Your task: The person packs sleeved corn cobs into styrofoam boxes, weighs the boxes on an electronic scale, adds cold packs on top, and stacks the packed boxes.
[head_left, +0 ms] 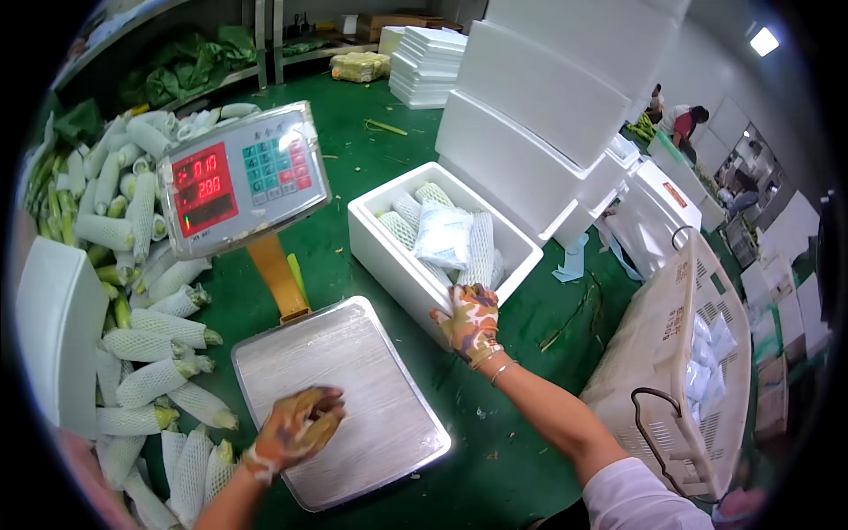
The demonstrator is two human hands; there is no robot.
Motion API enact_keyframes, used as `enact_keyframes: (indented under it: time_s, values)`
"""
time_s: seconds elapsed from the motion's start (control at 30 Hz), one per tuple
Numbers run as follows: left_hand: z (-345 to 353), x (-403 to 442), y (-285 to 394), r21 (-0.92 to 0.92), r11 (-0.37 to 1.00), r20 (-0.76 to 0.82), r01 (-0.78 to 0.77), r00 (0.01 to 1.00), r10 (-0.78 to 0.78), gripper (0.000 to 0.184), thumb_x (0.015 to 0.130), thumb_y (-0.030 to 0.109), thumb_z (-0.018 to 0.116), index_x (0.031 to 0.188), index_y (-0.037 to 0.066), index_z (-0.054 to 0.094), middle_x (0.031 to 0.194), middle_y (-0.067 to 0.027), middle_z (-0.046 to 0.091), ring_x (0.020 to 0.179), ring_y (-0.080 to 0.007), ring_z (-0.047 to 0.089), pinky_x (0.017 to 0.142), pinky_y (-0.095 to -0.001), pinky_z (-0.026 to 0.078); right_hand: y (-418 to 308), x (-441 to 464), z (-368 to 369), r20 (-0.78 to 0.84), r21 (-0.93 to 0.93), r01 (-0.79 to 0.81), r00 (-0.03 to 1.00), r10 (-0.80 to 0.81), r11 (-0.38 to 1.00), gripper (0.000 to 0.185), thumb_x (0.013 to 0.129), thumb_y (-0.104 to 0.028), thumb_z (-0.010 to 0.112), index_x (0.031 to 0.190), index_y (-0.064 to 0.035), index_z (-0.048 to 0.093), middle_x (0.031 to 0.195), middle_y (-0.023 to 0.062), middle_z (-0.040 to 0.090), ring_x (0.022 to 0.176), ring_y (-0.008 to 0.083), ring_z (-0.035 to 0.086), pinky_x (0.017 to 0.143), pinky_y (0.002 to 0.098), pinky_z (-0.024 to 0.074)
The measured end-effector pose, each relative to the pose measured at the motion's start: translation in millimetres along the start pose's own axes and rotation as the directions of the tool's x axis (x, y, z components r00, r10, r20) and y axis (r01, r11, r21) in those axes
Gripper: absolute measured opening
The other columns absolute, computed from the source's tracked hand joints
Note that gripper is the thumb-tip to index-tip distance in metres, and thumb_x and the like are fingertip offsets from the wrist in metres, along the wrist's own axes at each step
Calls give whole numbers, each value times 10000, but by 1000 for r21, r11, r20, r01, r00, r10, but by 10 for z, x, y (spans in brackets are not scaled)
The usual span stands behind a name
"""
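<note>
My right hand [473,325], in a patterned work glove, grips the near rim of a white foam box [389,261]. Inside the box lie several long vegetables in white foam net sleeves [481,247], with a white-and-blue ice pack [443,233] on top of them. My left hand [296,428], gloved alike and slightly blurred, hovers over the metal plate of a platform scale [371,389]. Its fingers are loosely curled, the thumb stands apart, and nothing shows in it. The scale's display head [243,181] glows with red digits.
Several net-sleeved vegetables [163,327] are heaped at left beside a white foam piece [57,336]. Large foam boxes [521,132] are stacked behind the open box, foam lids [428,66] farther back. A plastic crate [640,353] holding ice packs [705,367] stands at right. People work in the background.
</note>
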State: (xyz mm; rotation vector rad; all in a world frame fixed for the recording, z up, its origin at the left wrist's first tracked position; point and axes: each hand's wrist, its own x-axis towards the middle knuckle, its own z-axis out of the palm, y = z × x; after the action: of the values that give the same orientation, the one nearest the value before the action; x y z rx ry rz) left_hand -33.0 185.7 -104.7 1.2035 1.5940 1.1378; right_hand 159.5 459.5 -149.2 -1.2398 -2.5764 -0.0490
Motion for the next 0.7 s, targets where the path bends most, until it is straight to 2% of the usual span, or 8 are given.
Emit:
enact_keyframes:
  time_s: [0.23,0.27,0.4,0.47,0.53,0.6,0.67,0.7]
  values:
    - [-70,-430,-327,-408,911,-225,58,961,-162,237,831,-17,627,1057,-71,582,972,-115,654,845,-127,639,759,-232,514,-27,300,186,-119,-91,-22,993,11,996,415,780,-428,659,947,-50,621,990,152,620,987,307,545,882,427,376]
    - [-133,-479,-387,-198,979,-250,44,964,-93,248,830,-20,638,1068,-65,581,955,-113,651,835,-123,634,741,-236,513,11,384,253,-103,-147,-50,994,35,988,566,734,-482,672,1078,-37,607,991,129,624,984,296,564,900,428,387]
    - [-200,-1028,-533,-233,969,-321,77,935,-151,296,832,10,673,1109,-41,584,988,-100,650,882,-149,635,767,-258,518,-201,454,273,52,-137,-226,971,234,965,681,714,-545,707,1154,-46,561,1142,168,597,1072,350,564,933,445,435]
    - [-244,-1322,-466,-274,960,-352,56,923,-154,374,831,84,706,1165,-18,575,1060,-100,640,973,-162,627,830,-272,511,-298,410,19,293,46,-360,897,331,932,674,728,-365,761,1241,-29,482,1183,173,567,1135,339,527,987,395,410]
    - [-365,-1581,-416,-465,883,-519,-61,827,-216,460,833,156,713,1226,0,532,1128,-116,614,1030,-170,609,850,-297,503,-517,195,-139,-131,-26,74,988,-77,997,815,725,-140,728,1409,-20,302,1298,206,472,1219,398,434,1054,451,329]
    - [-818,-1973,-501,234,972,-820,32,544,180,561,837,190,692,1310,9,450,1204,-169,558,1131,-268,531,915,-360,460,-1156,-70,-479,-90,155,243,969,-231,957,777,727,-113,690,1397,10,317,1321,250,427,1231,432,407,1072,462,305]
    - [-1671,-2284,-490,714,520,-683,468,303,664,662,842,223,671,1394,18,369,1280,-222,502,1232,-365,452,979,-423,417,-1721,-380,-691,-50,476,464,863,-503,747,745,715,-80,684,1368,33,343,1271,253,469,1160,410,484,1021,451,378]
    - [-2004,-2259,28,578,281,-687,766,270,675,689,821,246,689,1396,19,384,1309,-238,473,1277,-372,398,1041,-458,357,-2083,-526,-933,24,606,459,806,-591,650,715,712,-75,689,1343,36,372,1229,236,508,1113,381,524,1003,432,399]
